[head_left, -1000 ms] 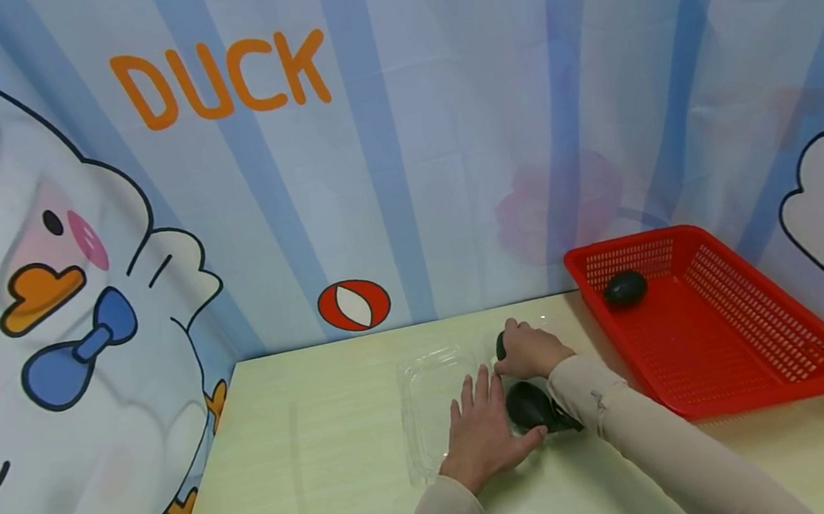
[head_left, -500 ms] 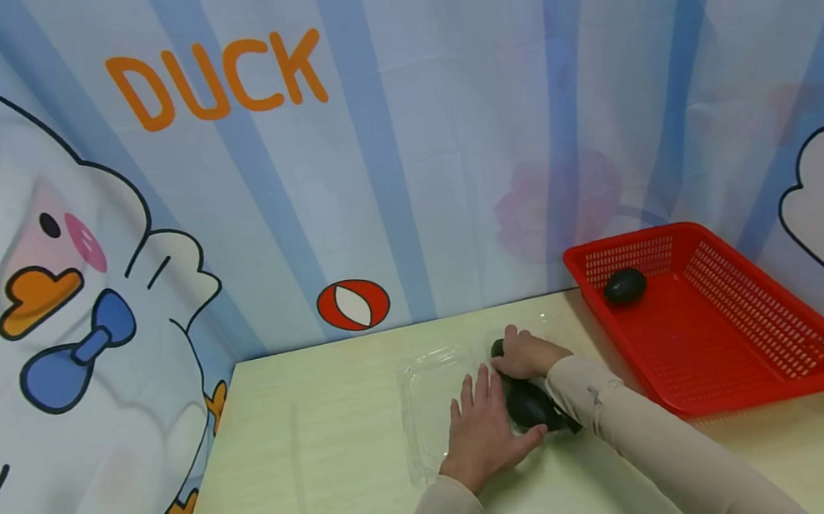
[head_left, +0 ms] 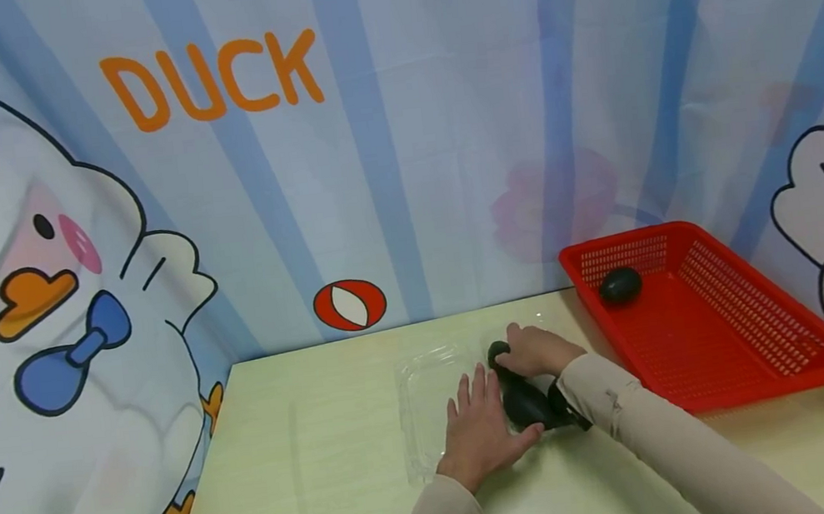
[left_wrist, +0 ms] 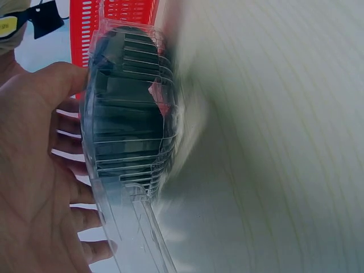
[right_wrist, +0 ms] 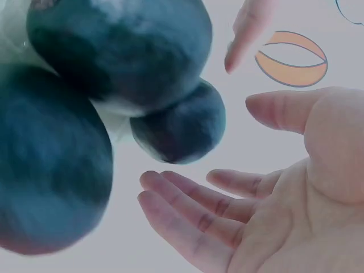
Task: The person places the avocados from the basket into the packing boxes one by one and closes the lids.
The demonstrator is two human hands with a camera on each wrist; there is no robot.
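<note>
A clear plastic clamshell box [head_left: 428,406] lies hinged open on the table, its right half holding dark green avocados. Two show in the head view: a near avocado [head_left: 524,403] and a far avocado [head_left: 498,354]. My left hand [head_left: 478,434] rests along the middle edge of the box with fingers spread; in the left wrist view its thumb touches the plastic wall. Just right of the far avocado is my right hand [head_left: 538,350]. The right wrist view has this hand's fingers [right_wrist: 199,213] loosely extended, a gap between them and the small-looking avocado [right_wrist: 182,125].
A red perforated basket [head_left: 722,342] stands to the right, with one avocado [head_left: 620,285] in its far left corner. Behind the table [head_left: 350,456] hangs a striped curtain [head_left: 432,163] printed with ducks.
My right hand has drawn slightly right, and more of the far avocado shows beside its fingers. The left hand has stayed in place.
</note>
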